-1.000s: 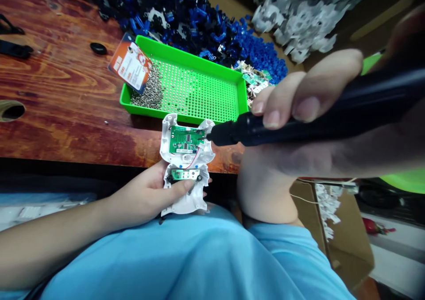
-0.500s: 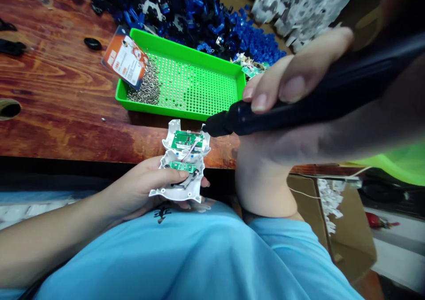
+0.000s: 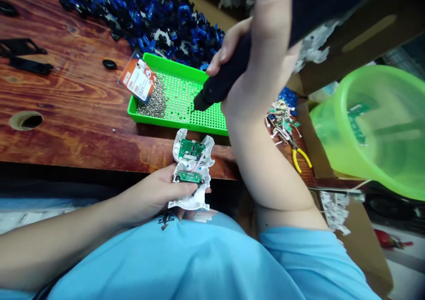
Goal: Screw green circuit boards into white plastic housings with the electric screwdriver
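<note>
The right hand (image 3: 262, 48), fingers wrapped around the black electric screwdriver (image 3: 226, 81), has lifted from the white casing (image 3: 191, 171) to the green screw tray (image 3: 181, 101). The left hand (image 3: 156, 194) still grips the casing at the table edge (image 3: 99, 154). The screwdriver's upper body is cut off; its tip is hard to make out.

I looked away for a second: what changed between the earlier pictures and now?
The right hand swung the black screwdriver off the white shell and up to the green tray, tip down on its holes. The left hand still grips the shell at the table edge.
</note>
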Available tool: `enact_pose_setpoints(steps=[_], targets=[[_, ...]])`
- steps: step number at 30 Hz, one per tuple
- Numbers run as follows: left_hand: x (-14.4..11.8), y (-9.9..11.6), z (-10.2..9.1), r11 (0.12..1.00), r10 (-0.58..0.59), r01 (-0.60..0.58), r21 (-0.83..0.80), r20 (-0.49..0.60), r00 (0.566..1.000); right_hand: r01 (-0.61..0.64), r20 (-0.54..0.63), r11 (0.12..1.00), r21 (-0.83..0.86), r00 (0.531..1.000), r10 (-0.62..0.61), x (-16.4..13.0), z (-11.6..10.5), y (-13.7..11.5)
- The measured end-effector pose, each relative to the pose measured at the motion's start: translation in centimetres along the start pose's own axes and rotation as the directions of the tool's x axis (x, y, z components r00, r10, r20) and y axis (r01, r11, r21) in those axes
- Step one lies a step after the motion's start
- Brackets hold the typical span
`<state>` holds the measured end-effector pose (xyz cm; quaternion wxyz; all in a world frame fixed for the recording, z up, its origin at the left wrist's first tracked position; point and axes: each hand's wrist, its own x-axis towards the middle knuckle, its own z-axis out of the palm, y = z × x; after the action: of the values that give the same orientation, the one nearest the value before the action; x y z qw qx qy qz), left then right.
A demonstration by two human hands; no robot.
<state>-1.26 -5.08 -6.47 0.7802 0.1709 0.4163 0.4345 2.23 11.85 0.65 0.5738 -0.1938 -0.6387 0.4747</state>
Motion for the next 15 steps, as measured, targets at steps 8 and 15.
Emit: enact_pose_setpoints(steps=[8,15], targets=[[-0.1,0.4,-0.2,0.999,-0.024,0.023,0.025,0.021,0.999,-0.084,0.020,0.987,0.141,0.996,0.082,0.2,1.7,2.5],[0.1,0.4,-0.2,0.999,-0.022,0.021,0.041,0.037,0.999,-0.076,0.063,0.989,0.124,0.996,0.069,-0.2,1.3,3.2]])
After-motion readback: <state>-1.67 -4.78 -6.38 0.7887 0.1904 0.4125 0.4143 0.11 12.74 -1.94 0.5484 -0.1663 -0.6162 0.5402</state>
